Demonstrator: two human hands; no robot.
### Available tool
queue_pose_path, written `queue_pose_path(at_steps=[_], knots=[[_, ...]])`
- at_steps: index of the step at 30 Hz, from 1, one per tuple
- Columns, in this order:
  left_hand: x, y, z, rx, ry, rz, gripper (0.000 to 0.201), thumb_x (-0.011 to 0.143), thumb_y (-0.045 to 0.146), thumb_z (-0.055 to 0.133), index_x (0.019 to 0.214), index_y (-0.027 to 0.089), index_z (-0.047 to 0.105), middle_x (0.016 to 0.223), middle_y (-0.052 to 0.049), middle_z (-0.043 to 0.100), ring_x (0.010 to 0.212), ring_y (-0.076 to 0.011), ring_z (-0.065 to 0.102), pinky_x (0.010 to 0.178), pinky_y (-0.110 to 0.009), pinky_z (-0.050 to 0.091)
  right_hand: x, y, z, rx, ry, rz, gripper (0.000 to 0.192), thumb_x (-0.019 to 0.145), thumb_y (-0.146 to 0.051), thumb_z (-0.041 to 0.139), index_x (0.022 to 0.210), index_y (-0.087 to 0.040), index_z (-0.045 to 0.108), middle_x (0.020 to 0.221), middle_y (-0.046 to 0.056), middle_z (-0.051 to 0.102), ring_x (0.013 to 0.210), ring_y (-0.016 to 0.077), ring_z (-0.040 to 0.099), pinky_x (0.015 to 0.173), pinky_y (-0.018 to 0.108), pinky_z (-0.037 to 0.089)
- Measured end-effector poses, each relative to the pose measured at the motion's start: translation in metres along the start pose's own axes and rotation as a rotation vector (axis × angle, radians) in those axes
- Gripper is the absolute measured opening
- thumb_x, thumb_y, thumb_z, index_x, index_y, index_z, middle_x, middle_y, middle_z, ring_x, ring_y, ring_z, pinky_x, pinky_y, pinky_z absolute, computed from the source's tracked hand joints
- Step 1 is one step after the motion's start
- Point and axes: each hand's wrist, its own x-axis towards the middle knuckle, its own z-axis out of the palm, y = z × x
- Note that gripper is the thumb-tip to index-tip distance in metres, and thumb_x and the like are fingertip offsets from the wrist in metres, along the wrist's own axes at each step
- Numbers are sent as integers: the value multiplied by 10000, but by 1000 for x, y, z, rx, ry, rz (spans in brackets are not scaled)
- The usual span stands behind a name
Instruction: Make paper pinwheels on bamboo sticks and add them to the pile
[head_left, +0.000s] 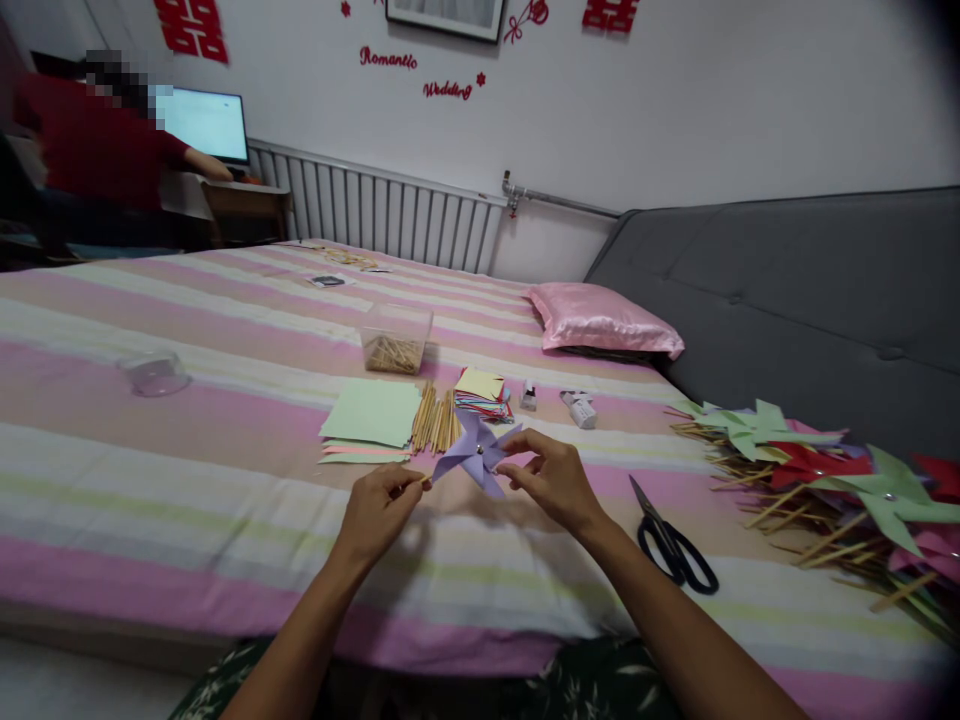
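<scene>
A purple paper pinwheel with a small shiny pin at its centre is held up between my hands, above the striped bed. My left hand pinches the pinwheel's wooden stick, of which only a short bit shows. At the pinwheel's right side, my right hand has thumb and forefinger closed on a blade's edge. Just beyond lie a stack of pale green paper sheets, a row of wooden sticks and a pile of smaller coloured paper squares. Black-handled scissors rest right of my right forearm.
Finished pinwheels lie heaped at the right. A clear plastic box with thin sticks, a clear lid, small white boxes and a pink pillow are on the bed. A person in red sits at a monitor.
</scene>
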Motion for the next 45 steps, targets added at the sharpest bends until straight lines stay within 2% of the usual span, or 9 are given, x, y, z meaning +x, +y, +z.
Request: queue_pose_path(at_steps=[5, 8, 12, 16, 23, 32, 37, 40, 45], knots=[[-1, 1, 1, -116, -39, -45, 244, 732, 277, 490, 705, 173, 710, 770, -57, 696, 764, -213, 606, 699, -296, 413, 0, 2, 5, 124, -6, 101, 186, 670, -306, 695, 764, -162, 622, 812, 48, 696, 498, 160, 650, 478, 259, 499], [-3, 4, 5, -196, -62, -63, 244, 738, 287, 499, 714, 168, 710, 778, -56, 692, 786, -215, 598, 719, -294, 403, 0, 3, 11, 224, 24, 155, 231, 636, -299, 726, 789, -152, 635, 721, 38, 690, 501, 166, 649, 491, 256, 500], [-5, 8, 12, -290, -84, -134, 244, 734, 303, 517, 737, 161, 714, 719, -39, 646, 687, -175, 543, 619, -258, 365, 1, 5, 17, 320, 75, 194, 275, 588, -282, 760, 798, -149, 644, 631, 25, 676, 475, 153, 623, 482, 248, 485], [-7, 9, 18, -398, -131, -219, 272, 733, 334, 524, 766, 143, 714, 623, -6, 534, 537, -110, 403, 501, -225, 271, 1, 5, 20, 340, 131, 202, 253, 567, -272, 768, 762, -148, 665, 605, 27, 673, 484, 144, 608, 493, 246, 484], [-8, 11, 21, -428, -149, -230, 289, 730, 361, 542, 777, 132, 711, 624, 3, 479, 509, -88, 310, 474, -218, 204, 1, 3, 23, 366, 139, 178, 172, 592, -300, 752, 665, -156, 691, 593, 27, 656, 499, 139, 587, 500, 253, 481], [-8, 14, 20, -444, -138, -213, 303, 738, 371, 542, 805, 129, 711, 625, -2, 501, 517, -94, 342, 473, -213, 231, 0, 3, 27, 394, 117, 177, 185, 658, -327, 704, 777, -187, 731, 750, 32, 691, 473, 109, 566, 506, 252, 465], [-9, 15, 19, -420, -114, -207, 305, 724, 379, 555, 807, 138, 722, 687, -38, 600, 556, -125, 444, 468, -215, 280, 0, 5, 28, 426, 81, 170, 200, 686, -347, 688, 804, -187, 720, 760, 20, 681, 477, 96, 560, 512, 241, 462], [-8, 12, 18, -395, -96, -203, 299, 724, 379, 552, 803, 146, 723, 761, -56, 654, 626, -159, 521, 514, -231, 339, 0, 4, 28, 403, 66, 139, 230, 720, -382, 655, 809, -179, 718, 848, 42, 671, 499, 98, 569, 525, 251, 481], [-3, 2, 11, -300, 17, -175, 258, 718, 337, 530, 742, 159, 715, 808, -66, 698, 787, -214, 593, 676, -275, 409, -2, 1, 22, 300, 216, 141, 277, 731, -420, 634, 757, -153, 701, 1039, 96, 643, 565, 136, 625, 584, 300, 523]])
